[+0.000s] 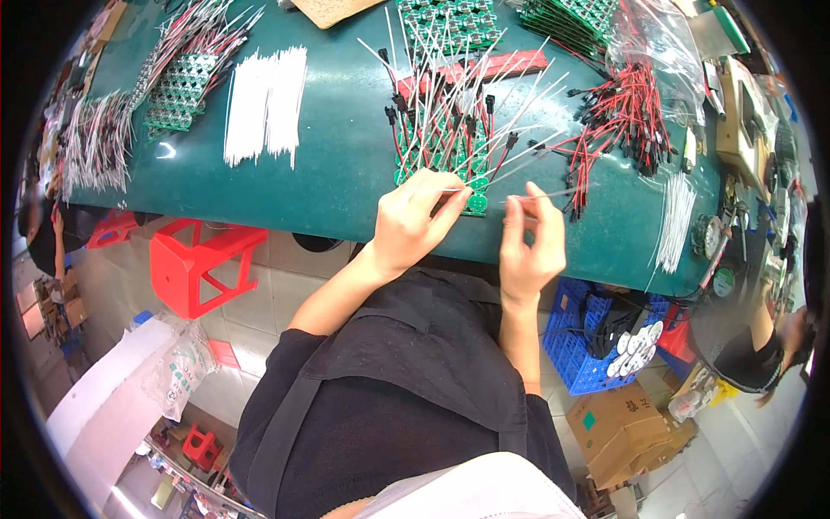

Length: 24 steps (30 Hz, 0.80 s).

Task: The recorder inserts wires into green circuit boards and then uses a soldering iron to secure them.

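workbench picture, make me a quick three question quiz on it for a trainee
1. True or false: the blue crate stands lower than the green table.
2. Which is nearest the left hand?
A) a cardboard box
B) green circuit boards
C) a red stool
3. Fill in: the big heap of red wires lies on the ____ half of the table.

Key: 1 true; 2 B; 3 right

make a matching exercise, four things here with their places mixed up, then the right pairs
1. left hand
2. red-and-black wires
3. large red stool
4. blue crate

A. below the table edge, picture's right
B. over the circuit board's near part
C. below the table edge, picture's left
D. on the table, right of the board

Pairs: 1-B, 2-D, 3-C, 4-A
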### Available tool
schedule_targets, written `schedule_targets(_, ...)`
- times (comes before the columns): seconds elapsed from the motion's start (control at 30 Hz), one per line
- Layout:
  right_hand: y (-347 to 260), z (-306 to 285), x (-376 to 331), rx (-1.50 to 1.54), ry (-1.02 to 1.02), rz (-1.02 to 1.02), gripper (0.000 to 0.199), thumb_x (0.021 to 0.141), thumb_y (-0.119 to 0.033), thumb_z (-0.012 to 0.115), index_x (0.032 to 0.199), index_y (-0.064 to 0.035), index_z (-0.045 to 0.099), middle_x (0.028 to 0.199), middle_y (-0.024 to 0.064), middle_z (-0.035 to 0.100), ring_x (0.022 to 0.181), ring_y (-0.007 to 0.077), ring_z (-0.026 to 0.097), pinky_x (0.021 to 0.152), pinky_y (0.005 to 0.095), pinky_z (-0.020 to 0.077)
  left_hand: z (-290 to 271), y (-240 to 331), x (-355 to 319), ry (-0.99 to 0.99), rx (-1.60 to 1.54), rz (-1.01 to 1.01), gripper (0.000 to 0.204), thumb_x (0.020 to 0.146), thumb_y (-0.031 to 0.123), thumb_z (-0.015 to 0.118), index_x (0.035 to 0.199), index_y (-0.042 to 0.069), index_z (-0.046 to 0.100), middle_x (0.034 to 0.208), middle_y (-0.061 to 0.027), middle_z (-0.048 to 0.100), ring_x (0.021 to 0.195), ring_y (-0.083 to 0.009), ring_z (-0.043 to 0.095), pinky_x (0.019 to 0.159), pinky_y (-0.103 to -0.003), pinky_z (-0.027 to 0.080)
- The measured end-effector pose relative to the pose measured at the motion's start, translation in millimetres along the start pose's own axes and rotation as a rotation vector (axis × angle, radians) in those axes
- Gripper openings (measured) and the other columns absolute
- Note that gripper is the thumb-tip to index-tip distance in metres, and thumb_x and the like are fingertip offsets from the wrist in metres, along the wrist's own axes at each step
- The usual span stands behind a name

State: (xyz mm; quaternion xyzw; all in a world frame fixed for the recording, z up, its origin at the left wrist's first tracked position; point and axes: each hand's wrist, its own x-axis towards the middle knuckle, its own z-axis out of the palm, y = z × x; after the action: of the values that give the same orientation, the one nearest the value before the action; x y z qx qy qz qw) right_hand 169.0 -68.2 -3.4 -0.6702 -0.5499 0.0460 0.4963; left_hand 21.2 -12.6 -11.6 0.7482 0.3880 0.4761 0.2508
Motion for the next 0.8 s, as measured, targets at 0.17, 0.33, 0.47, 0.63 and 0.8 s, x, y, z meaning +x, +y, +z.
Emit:
schedule_targets(0.17, 23.4, -33.9, -0.6, -0.079, 0.128, 0.165, 0.024, 0.087, -0.001, 0.071, 0.11, 0.0009, 0.067, 0.087, 0.0099, 0.066, 0.068, 0.0147, 0.063, 0.056, 0.0258, 0.0546, 0.9, -1.9, 0.9, 0.001, 0.002, 0.024, 0.019, 0.079, 0.0, 0.076, 0.092, 0.003, 0.062, 0.082, -0.0071, 0.066, 0.066, -0.0212, 0.065, 0.056, -0.031, 0.052)
schedule_targets(0.33, 61.0, -82.4, 7.8, -0.233, 0.31, 0.307, 0.021, 0.093, -0.008, 0.067, 0.112, -0.0012, 0.067, 0.093, 0.0091, 0.067, 0.071, 0.0126, 0.067, 0.053, 0.0242, 0.0559, 1.8, -3.5, 0.0, 0.005, -0.005, 0.01, 0.019, 0.079, 0.0, 0.076, 0.091, 0.003, 0.063, 0.082, -0.007, 0.066, 0.066, -0.0207, 0.064, 0.056, -0.03, 0.052)
schedule_targets(0.47, 106.2, -136.4, 9.2, -0.554, 0.404, 0.342, 0.022, 0.093, -0.014, 0.068, 0.111, -0.0027, 0.069, 0.091, 0.0098, 0.069, 0.073, 0.0166, 0.066, 0.061, 0.0303, 0.0546, 2.4, -5.0, -0.6, 0.016, -0.007, 0.022, 0.019, 0.079, 0.0, 0.076, 0.092, 0.004, 0.063, 0.082, -0.0067, 0.066, 0.065, -0.0205, 0.064, 0.056, -0.03, 0.051)
schedule_targets(0.63, 147.0, -197.6, 14.4, -0.976, 0.303, 0.298, 0.022, 0.094, -0.02, 0.063, 0.11, -0.0089, 0.071, 0.089, 0.0109, 0.066, 0.081, 0.0253, 0.065, 0.071, 0.0362, 0.0525, 3.1, -1.9, 1.2, 0.012, -0.013, 0.009, 0.019, 0.079, 0.0, 0.076, 0.092, 0.004, 0.063, 0.082, -0.0063, 0.066, 0.065, -0.0202, 0.064, 0.055, -0.03, 0.051)
schedule_targets(0.8, 175.8, -221.2, 14.7, -1.132, 0.11, 0.445, 0.027, 0.092, -0.025, 0.061, 0.112, -0.0102, 0.071, 0.095, 0.0122, 0.064, 0.084, 0.0303, 0.064, 0.078, 0.0442, 0.0508, 3.7, -3.8, 0.6, 0.014, 0.017, 0.033, 0.019, 0.079, 0.0, 0.075, 0.092, 0.005, 0.062, 0.081, -0.0058, 0.066, 0.065, -0.0192, 0.064, 0.055, -0.029, 0.051)
